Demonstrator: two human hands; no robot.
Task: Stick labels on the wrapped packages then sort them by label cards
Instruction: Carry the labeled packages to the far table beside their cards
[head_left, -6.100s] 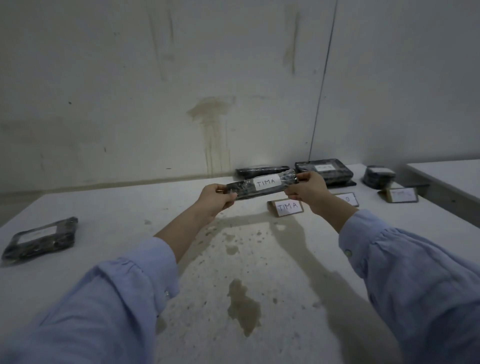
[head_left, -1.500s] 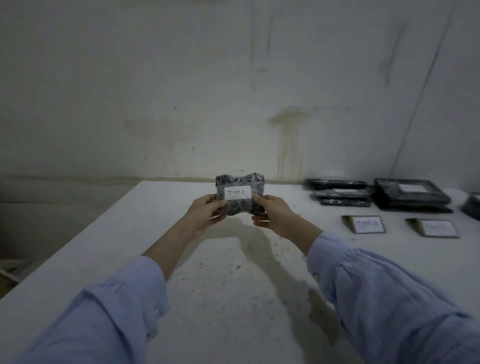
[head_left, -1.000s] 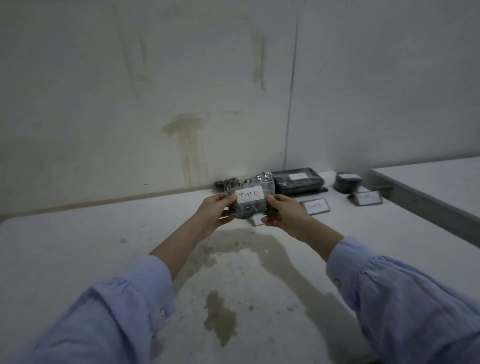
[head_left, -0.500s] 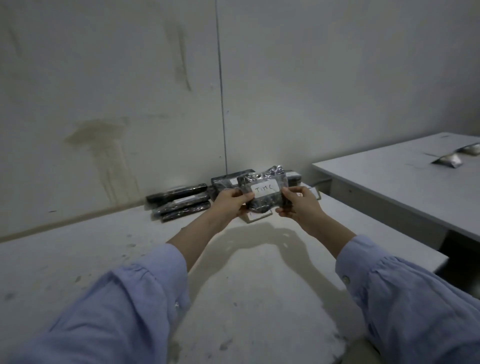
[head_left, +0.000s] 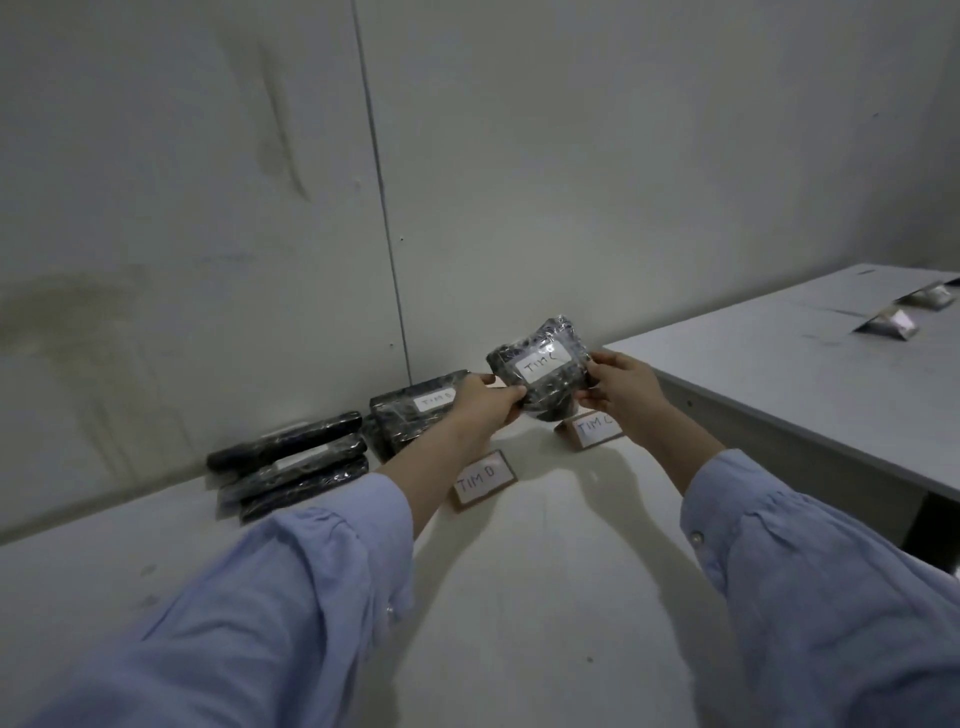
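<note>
Mid-frame, left grip (head_left: 485, 405) and right grip (head_left: 621, 387) are pinching the dark film-wrapped TIM C package (head_left: 540, 371) by its side edges; it is likely handling light, soft, slippery.

So the white table (head_left: 545, 597) has three long dark wrapped packages (head_left: 291, 473) lying side by side along its back edge. There's a flatter TIM D package (head_left: 410, 415) just right of them. In front sit two cards, the TIM D card (head_left: 483, 480) and, closer to the right edge, the TIM C card (head_left: 592, 428).
</note>
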